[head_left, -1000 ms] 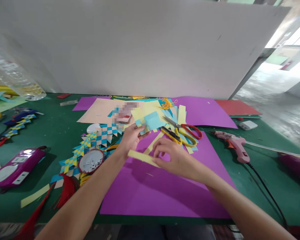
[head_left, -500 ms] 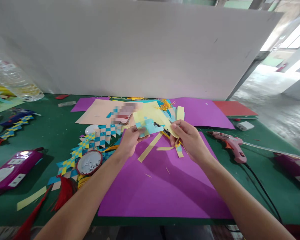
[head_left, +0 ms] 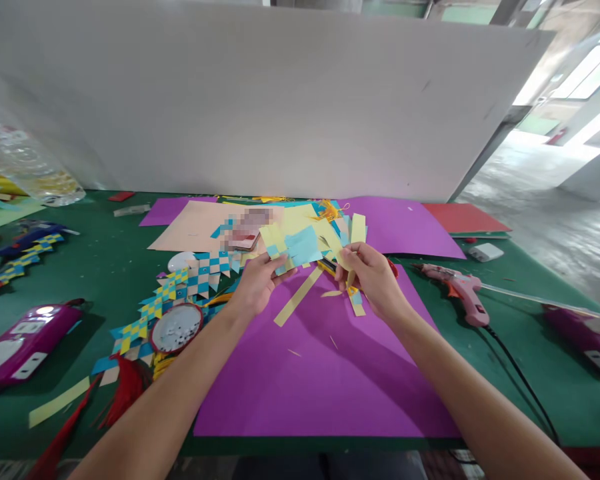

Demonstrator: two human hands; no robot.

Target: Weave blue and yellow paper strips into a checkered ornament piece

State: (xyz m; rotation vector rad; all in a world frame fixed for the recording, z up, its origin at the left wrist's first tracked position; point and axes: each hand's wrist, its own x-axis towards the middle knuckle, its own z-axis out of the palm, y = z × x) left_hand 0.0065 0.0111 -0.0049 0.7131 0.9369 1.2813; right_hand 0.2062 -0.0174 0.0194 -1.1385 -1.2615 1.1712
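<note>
My left hand (head_left: 258, 280) pinches the left end of a woven piece of light blue and yellow paper strips (head_left: 303, 247), raised above the purple sheet (head_left: 325, 373). To its right, my right hand (head_left: 370, 270) has thumb and fingers closed on a yellow paper strip (head_left: 334, 241), which curls down below the fingers. A loose yellow strip (head_left: 299, 297) lies on the purple sheet between the hands. Beside my right fingers lies a short yellow and blue strip (head_left: 357, 305). A yellow-and-black tool (head_left: 327, 266) is partly hidden behind the hands.
At left are checkered woven strips (head_left: 170, 290), a round dish of small dark-dotted pieces (head_left: 177, 328), red tassels (head_left: 130, 387) and a purple power strip (head_left: 27, 343). A pink glue gun (head_left: 463, 290) with a cord lies right. A grey panel (head_left: 255, 100) stands behind.
The woven piece has turned so its blue face shows more broadly and flatly. The strip at my right hand has shifted, its loose end now hanging closer to the fingers.
</note>
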